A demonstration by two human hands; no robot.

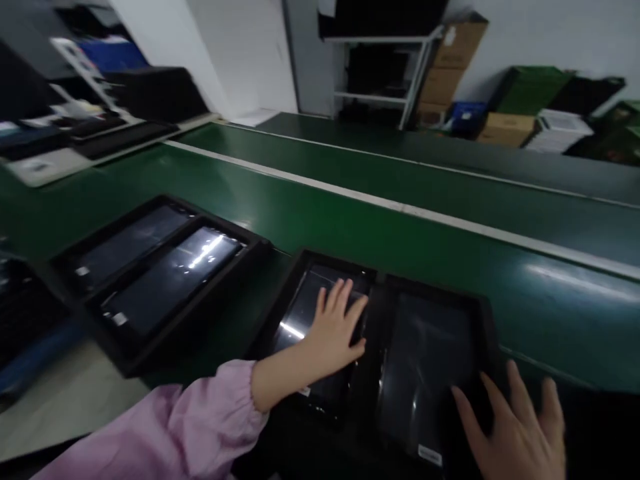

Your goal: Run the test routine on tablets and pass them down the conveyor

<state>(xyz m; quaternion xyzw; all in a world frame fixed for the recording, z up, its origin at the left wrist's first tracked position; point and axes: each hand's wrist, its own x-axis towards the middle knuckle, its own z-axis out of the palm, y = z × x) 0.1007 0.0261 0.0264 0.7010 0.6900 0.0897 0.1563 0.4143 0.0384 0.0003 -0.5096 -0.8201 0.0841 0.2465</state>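
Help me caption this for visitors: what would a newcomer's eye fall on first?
Probably the pink-sleeved left hand, spread over a glossy screen panel in the right black tray. The right hand is at that tray's right edge. Another panel, in the left tray, catches bright glare.

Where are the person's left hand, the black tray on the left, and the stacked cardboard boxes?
Left hand (331, 335): head view, back of the hand.
Black tray (200, 300): head view, right-hand rim.
Stacked cardboard boxes (443, 85): head view, front of one box.
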